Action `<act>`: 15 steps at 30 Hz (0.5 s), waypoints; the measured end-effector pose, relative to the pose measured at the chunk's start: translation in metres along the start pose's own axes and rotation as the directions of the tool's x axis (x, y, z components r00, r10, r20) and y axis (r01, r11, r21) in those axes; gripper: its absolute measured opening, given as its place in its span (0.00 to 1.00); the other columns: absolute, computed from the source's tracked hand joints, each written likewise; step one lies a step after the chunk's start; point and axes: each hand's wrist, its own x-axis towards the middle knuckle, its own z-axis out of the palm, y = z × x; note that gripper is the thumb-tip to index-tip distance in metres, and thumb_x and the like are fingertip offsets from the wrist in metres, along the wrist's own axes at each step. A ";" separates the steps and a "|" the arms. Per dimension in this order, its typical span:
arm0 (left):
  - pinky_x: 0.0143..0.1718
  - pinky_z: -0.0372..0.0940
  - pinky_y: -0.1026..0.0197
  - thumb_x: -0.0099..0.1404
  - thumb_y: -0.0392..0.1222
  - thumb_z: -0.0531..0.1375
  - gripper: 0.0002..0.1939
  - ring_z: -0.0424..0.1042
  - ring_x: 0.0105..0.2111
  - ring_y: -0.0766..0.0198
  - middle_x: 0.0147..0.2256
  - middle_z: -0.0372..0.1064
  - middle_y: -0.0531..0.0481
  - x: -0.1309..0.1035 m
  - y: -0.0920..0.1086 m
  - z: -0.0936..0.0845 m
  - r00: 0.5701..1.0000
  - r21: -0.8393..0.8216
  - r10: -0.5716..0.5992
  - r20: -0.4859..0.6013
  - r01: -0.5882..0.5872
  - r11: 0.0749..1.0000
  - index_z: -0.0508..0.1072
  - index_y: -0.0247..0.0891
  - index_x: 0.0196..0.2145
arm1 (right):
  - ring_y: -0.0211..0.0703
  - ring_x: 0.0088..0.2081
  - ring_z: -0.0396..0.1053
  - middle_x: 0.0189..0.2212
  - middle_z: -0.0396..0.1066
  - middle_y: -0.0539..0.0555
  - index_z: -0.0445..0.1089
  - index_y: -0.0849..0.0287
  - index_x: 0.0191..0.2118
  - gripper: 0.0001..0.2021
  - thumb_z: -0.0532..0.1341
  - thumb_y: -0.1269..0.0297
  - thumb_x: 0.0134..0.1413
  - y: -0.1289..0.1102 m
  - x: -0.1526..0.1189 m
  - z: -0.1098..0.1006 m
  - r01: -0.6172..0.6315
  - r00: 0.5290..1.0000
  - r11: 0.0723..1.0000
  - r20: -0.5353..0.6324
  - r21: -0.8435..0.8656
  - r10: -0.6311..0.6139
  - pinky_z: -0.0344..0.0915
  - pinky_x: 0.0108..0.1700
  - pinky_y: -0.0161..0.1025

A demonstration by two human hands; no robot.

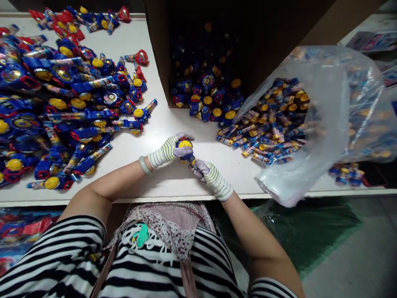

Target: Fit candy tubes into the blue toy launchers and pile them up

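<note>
Over the white table, my left hand (pixel 170 150), in a striped glove, is closed around a blue toy (pixel 185 145) with a round yellow part on top. My right hand (pixel 214 178), gloved too, pinches a small tube (pixel 194 162) at the toy's lower right end. The tube meets the toy's blue body; whether it is fully joined cannot be made out. Right of my hands, many small printed tubes with yellow ends (pixel 273 124) spill from a clear plastic bag (pixel 328 103).
A heap of blue toys with tubes (pixel 77 103) covers the table's left side. An open cardboard box (pixel 159 54) holding blue toys (pixel 207 99) stands at the back. The table's front edge (pixel 167 198) runs just before my body. Several tubes (pixel 346 174) lie at the right.
</note>
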 end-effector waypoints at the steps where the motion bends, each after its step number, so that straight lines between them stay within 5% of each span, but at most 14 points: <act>1: 0.37 0.69 0.61 0.53 0.52 0.70 0.26 0.72 0.34 0.62 0.36 0.71 0.47 0.001 0.001 0.000 0.999 0.009 -0.020 -0.039 0.021 1.000 0.73 0.34 0.45 | 0.39 0.22 0.59 0.24 0.67 0.52 0.72 0.59 0.39 0.30 0.49 0.35 0.62 -0.002 0.002 -0.002 0.031 0.999 0.984 -0.028 -0.175 -0.037 0.55 0.26 0.36; 4: 0.36 0.67 0.62 0.56 0.52 0.67 0.22 0.70 0.32 0.64 0.34 0.70 0.49 0.003 0.001 0.000 0.987 -0.008 -0.082 -0.140 0.081 0.997 0.72 0.34 0.41 | 0.45 0.31 0.70 0.33 0.75 0.58 0.72 0.58 0.44 0.23 0.55 0.41 0.62 -0.009 0.005 -0.006 0.039 0.990 0.759 -0.076 -0.650 -0.116 0.61 0.34 0.38; 6: 0.36 0.67 0.62 0.55 0.52 0.66 0.21 0.70 0.32 0.64 0.34 0.70 0.49 0.002 -0.001 0.000 0.984 -0.028 -0.095 -0.151 0.092 0.995 0.72 0.34 0.40 | 0.48 0.33 0.72 0.34 0.76 0.59 0.72 0.58 0.44 0.22 0.54 0.44 0.64 -0.011 0.007 -0.003 0.032 0.993 0.677 -0.054 -0.735 -0.107 0.63 0.36 0.39; 11: 0.37 0.67 0.61 0.53 0.54 0.68 0.26 0.71 0.33 0.63 0.34 0.71 0.49 -0.009 -0.004 -0.013 1.000 -0.018 -0.025 -0.016 0.024 1.000 0.72 0.33 0.44 | 0.51 0.38 0.75 0.38 0.78 0.59 0.73 0.58 0.47 0.25 0.46 0.46 0.68 0.003 0.016 0.011 0.223 0.973 0.854 0.056 -0.470 -0.223 0.70 0.42 0.45; 13: 0.36 0.68 0.59 0.54 0.56 0.69 0.28 0.72 0.34 0.61 0.36 0.72 0.47 -0.004 0.006 -0.042 0.999 0.059 0.037 -0.025 -0.035 0.998 0.72 0.34 0.46 | 0.53 0.42 0.75 0.43 0.77 0.61 0.72 0.57 0.55 0.26 0.48 0.46 0.67 0.009 0.026 0.005 0.322 0.945 0.842 0.092 -0.433 -0.314 0.72 0.45 0.48; 15: 0.41 0.69 0.57 0.59 0.57 0.68 0.27 0.72 0.39 0.59 0.41 0.71 0.47 0.003 0.030 -0.096 0.935 0.226 0.224 -0.275 -0.164 0.960 0.71 0.36 0.48 | 0.57 0.46 0.74 0.47 0.76 0.63 0.68 0.57 0.61 0.29 0.54 0.45 0.63 0.013 0.041 -0.008 0.387 0.911 0.749 0.099 -0.537 -0.400 0.72 0.48 0.53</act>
